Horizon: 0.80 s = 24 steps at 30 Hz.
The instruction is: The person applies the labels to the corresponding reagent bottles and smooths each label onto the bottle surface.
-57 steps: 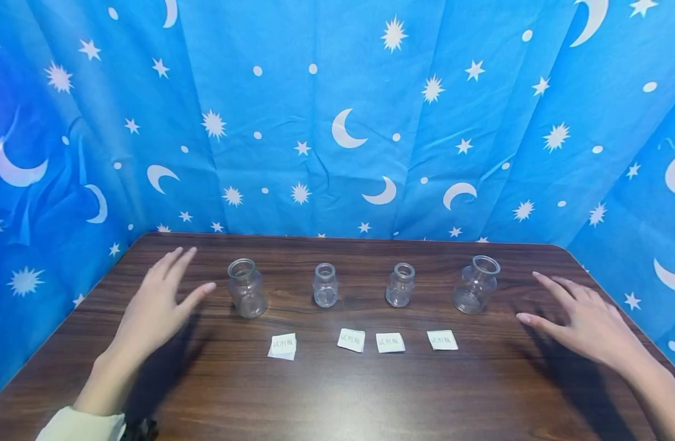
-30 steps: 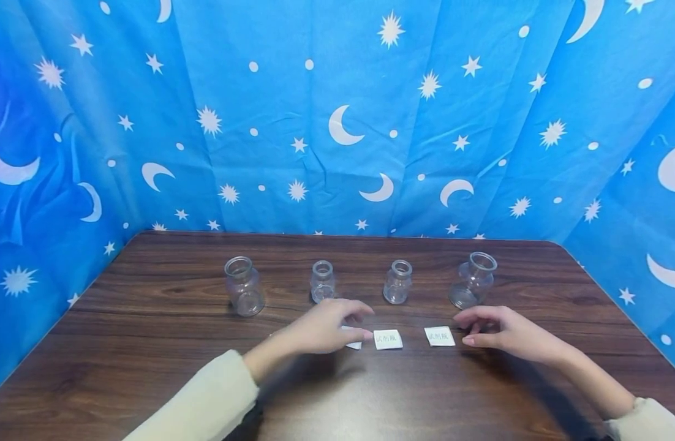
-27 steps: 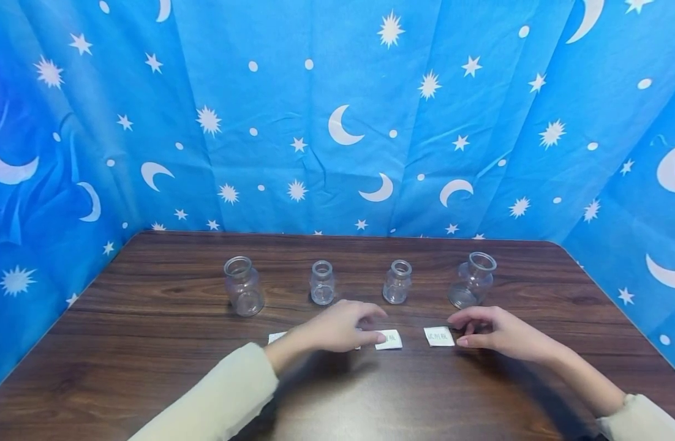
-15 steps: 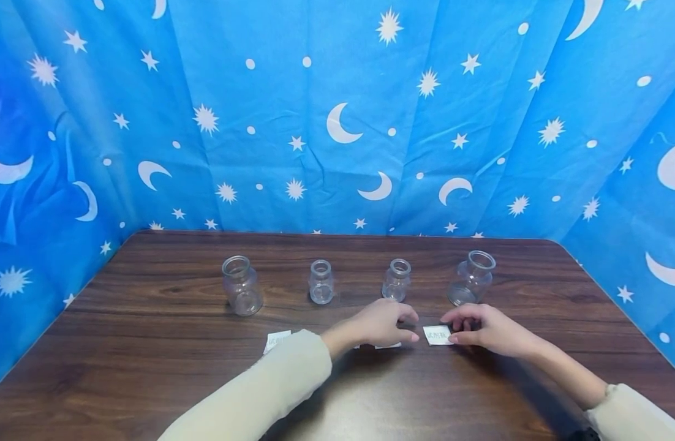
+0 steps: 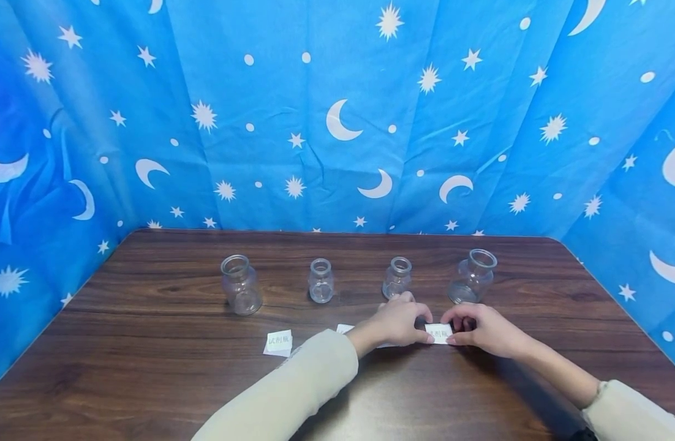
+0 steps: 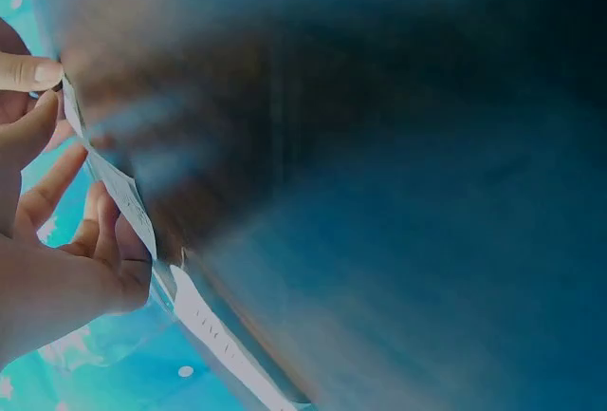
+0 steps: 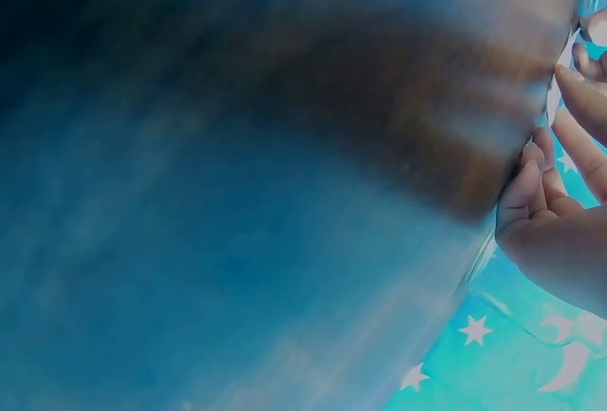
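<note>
A small white paper label (image 5: 439, 334) with printed characters lies on the table between the hands. My left hand (image 5: 399, 321) holds its left edge with thumb and index finger; my right hand (image 5: 489, 331) holds the right edge the same way. In the left wrist view the thumb and fingers of both hands meet the label (image 6: 73, 107) close above the wood. Just behind the right hand stands a wide clear glass jar (image 5: 471, 278). A smaller glass jar (image 5: 397, 275) rises behind the left hand, which partly covers its base.
Another small jar (image 5: 321, 282) and a larger jar (image 5: 241, 286) stand further left in the row. A label pair (image 5: 279, 342) lies at left; two more labels are mostly hidden by the left arm. A blue star-patterned curtain (image 5: 282, 141) hangs behind the brown table (image 5: 122, 343).
Both hands come in from the table's sides. The left hand travels rightward past the middle labels to the rightmost one; the right hand moves left onto its edge. The jars stay in place.
</note>
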{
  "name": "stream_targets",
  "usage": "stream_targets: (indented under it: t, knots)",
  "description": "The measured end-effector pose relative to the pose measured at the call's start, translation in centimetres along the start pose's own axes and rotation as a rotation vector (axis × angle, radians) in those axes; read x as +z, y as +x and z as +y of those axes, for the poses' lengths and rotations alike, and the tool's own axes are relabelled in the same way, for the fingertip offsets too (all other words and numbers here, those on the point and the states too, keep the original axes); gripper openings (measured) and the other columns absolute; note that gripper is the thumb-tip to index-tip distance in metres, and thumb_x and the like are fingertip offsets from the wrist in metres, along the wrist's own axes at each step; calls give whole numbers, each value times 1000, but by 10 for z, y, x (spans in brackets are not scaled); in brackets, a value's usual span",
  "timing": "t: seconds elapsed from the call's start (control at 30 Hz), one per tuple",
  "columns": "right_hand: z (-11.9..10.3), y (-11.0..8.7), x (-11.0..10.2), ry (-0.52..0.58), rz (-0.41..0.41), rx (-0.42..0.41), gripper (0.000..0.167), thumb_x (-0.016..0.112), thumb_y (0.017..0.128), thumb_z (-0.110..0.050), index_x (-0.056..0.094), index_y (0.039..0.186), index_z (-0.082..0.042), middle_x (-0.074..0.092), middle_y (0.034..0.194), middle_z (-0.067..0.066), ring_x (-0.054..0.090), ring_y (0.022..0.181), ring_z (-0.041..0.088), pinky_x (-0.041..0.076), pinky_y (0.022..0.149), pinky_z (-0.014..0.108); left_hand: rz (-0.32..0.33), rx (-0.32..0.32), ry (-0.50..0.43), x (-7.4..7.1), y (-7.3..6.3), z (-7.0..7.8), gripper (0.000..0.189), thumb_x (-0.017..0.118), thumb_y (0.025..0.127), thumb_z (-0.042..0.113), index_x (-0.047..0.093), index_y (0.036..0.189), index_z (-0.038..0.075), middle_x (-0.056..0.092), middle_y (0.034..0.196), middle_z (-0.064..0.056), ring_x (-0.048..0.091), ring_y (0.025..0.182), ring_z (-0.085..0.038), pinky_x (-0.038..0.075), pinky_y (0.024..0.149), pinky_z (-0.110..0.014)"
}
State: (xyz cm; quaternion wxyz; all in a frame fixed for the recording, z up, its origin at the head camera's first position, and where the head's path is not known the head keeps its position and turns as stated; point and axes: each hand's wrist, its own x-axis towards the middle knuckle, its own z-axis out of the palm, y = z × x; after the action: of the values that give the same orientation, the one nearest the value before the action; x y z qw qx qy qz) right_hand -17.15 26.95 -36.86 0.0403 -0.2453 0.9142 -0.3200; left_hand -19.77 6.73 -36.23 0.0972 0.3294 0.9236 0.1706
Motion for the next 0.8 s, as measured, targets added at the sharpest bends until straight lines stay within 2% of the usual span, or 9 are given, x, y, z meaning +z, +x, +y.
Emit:
stream_targets:
  t: [0.37,0.57,0.8]
  knots:
    - [-3,-1,0,29,18,25,15,72,75,-8,58,79,-11,49,68,-6,44,61,6,37,54,23,20,27,13,2,0,0,19,69,80,32,65,95,24,51,91,8,46,87,-7,38,72,-26]
    - [-2,-3,-1,148,-11,24,12,68,80,-7,57,78,-7,53,68,-5,47,60,5,39,53,22,23,56,-18,1,0,0,14,67,82,30,65,94,23,55,88,10,49,84,-4,39,71,-25]
    - [-2,-3,-4,267,-38,-40,9,65,82,-6,57,79,-6,57,66,-2,51,56,11,43,50,26,53,146,-126,-4,-1,2,7,61,87,22,66,86,17,60,75,12,49,68,-3,37,63,-16]
